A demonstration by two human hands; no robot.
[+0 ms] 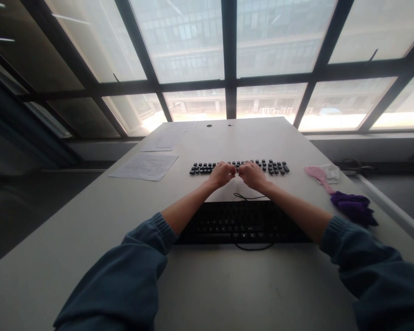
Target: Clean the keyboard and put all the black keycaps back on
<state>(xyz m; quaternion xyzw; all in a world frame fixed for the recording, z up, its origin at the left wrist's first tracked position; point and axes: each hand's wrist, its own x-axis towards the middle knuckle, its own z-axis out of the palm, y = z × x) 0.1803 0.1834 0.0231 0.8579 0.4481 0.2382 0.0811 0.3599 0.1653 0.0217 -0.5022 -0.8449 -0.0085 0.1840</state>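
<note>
Both hands' fingertips are hidden, so I cannot tell whether the curled grip of the left hand [223, 174] or right hand [251, 174] holds anything. They partly cover small black blocky keycaps [238, 163], rowed on the white counter [207, 280] to either side. Forearms [189, 207] overlap the black rectangular keyboard [241, 223].

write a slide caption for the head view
Left hand and right hand close together at rows of black keycaps, beyond a black keyboard on a white table.
</note>
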